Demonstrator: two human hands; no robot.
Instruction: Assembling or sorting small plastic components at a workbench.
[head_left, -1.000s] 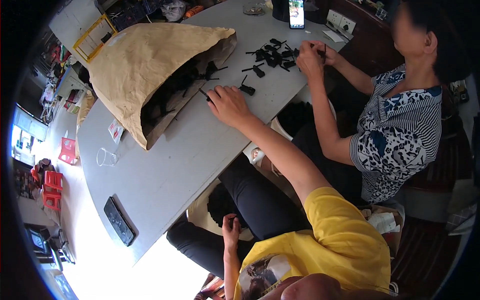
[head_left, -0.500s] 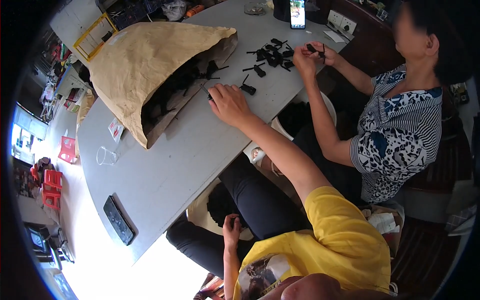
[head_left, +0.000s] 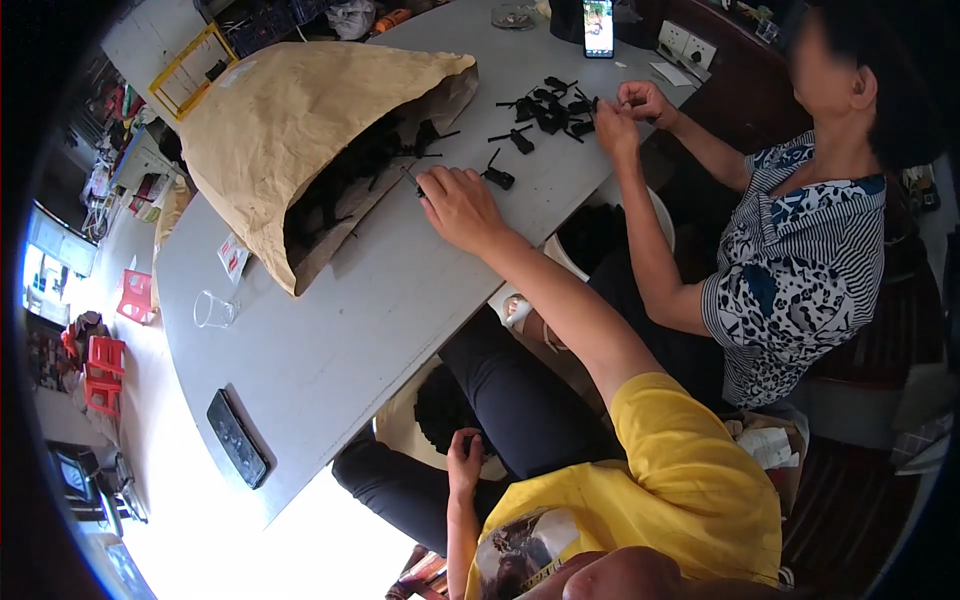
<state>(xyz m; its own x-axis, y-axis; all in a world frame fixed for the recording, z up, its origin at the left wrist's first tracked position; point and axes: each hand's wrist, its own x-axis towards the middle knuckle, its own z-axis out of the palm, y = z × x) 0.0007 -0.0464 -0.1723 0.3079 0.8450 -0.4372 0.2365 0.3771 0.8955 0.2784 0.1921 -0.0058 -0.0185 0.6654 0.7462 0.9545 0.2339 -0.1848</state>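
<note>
So the thing that matters here is the heap of small black plastic parts (head_left: 350, 170) spilling out of the open mouth of the big brown paper sack (head_left: 300, 120), upper middle of the frame. The sack lies on its side on the grey table (head_left: 380, 310), mouth pointing toward the right of the frame, and the parts trail out of it in that direction. One thin black piece (head_left: 410, 180) lies just at the fingertips of the right hand (head_left: 460, 205).

That hand is stretched out from the yellow sleeve (head_left: 690, 470) at lower right, palm down on the table, fingers curled loosely toward the sack mouth. I can't tell whether it's actually pinching that piece or only touching it. It's clearly the nearer hand; the sack mouth lies up and to the left of it in the frame.

The left hand (head_left: 463, 465) is way down at the bottom centre, well apart from the table top, resting on the black trouser leg (head_left: 500, 400), fingers curled, holding nothing I can see.

Another black part (head_left: 497, 176) sits just right of the right hand. Further up right there's a second scatter of black parts (head_left: 548, 105) in front of a co-worker's hands (head_left: 630, 105), which are pinched together on something small.
</note>
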